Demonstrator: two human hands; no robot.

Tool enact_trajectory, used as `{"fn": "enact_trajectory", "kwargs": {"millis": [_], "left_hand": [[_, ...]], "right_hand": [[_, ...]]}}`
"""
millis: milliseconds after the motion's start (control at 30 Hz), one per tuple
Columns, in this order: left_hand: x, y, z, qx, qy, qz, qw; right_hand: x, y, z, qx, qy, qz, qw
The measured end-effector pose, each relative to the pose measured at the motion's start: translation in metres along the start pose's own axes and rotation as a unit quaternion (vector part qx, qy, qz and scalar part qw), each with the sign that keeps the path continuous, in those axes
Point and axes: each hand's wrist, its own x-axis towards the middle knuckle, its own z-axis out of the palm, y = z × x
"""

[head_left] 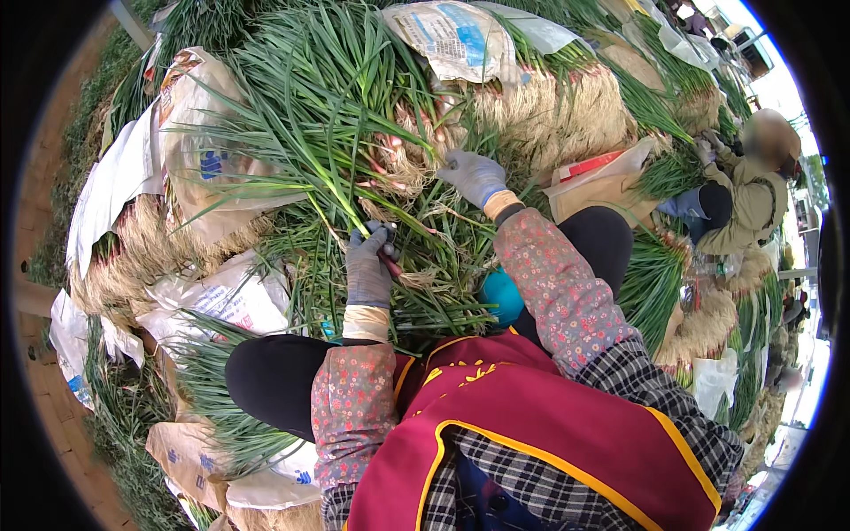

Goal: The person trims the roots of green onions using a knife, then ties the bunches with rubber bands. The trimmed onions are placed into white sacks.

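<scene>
My gloved left hand [372, 255] grips a young garlic plant [340, 192] by its lower stem. Its reddish base and pale roots stick out on the right of the fist, and its long green leaves run up to the left. My gloved right hand [473, 176] is curled beside the roots of a heap of garlic plants [332, 73]. A leaf's yellowish tip meets its fingertips; whether they pinch it is hidden. Under both hands lies a layer of loose leaves and stripped greens [438, 245].
Root-out bundles [558, 109] lie beyond, partly under a printed woven sack [455, 40]. More sacks [206, 146] cover bundles on the left. A teal round object [499, 295] sits by my right knee. Another person [744, 179] handles greens at right.
</scene>
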Motion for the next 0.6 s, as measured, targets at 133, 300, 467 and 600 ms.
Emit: {"fn": "enact_trajectory", "kwargs": {"millis": [133,300,467,600], "left_hand": [[0.001,0.008,0.01,0.095,0.035,0.063,0.993],[0.005,0.001,0.02,0.193,0.115,0.12,0.967],[0.006,-0.005,0.004,0.18,0.094,0.109,0.973],[0.006,-0.006,-0.003,0.228,0.091,0.043,0.968]], "right_hand": [[-0.024,-0.026,0.01,0.018,0.024,-0.036,0.999],[-0.102,-0.069,0.014,-0.014,0.008,-0.221,0.975],[-0.078,-0.052,0.036,0.181,-0.025,-0.173,0.968],[-0.055,-0.07,0.059,0.487,-0.193,0.007,0.851]]}}
